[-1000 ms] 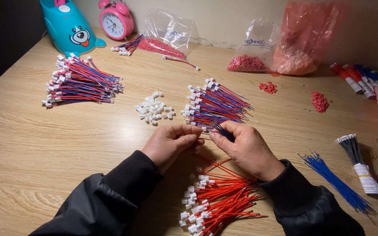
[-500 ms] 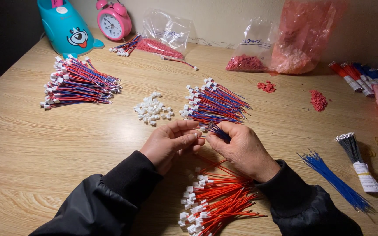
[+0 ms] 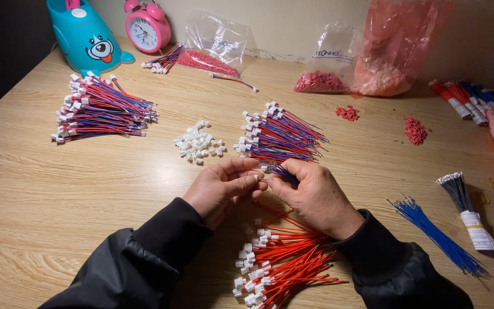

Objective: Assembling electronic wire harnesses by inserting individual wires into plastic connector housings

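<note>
Looks like the wire-into-connector step is happening here: the left hand is pinching a small white connector between thumb and forefinger, fingers clamped on it, while the right hand is gripping a few blue wires and bringing their tips right up against it. I'd guess the next bit is needing a steady, straight push. Red wires are lying on the counter just below the fingers, loose white connectors just above the left ones.
</note>
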